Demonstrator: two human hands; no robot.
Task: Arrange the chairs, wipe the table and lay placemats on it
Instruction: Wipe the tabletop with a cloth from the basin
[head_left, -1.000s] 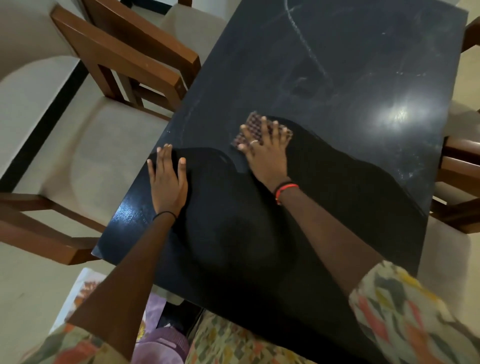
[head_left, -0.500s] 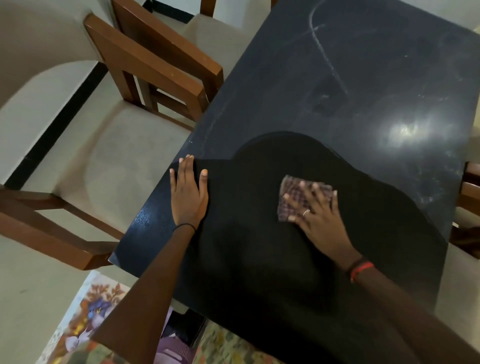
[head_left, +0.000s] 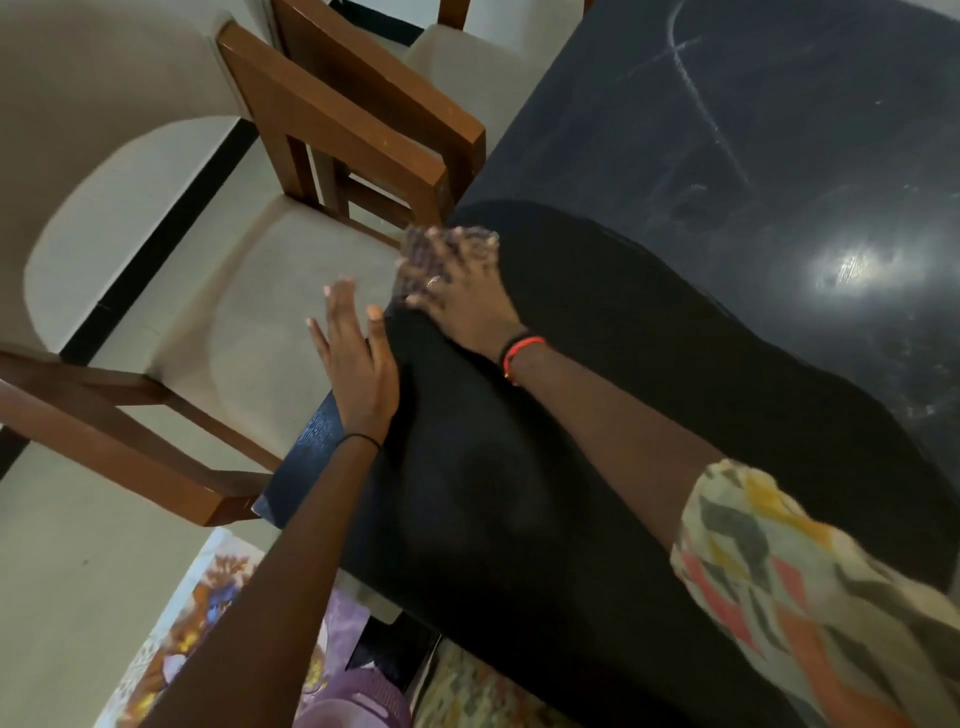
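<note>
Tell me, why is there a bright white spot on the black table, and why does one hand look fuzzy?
Head view: the spot is a light's glare on the shiny table; the right hand and cloth are motion-blurred; the big dark patch looks like the person's shadow.

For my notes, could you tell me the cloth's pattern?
The cloth is checked, dark reddish and pale; head view, though blurred.

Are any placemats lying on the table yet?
No: the dark table holds only the right hand pressing a checked cloth and the left hand.
</note>
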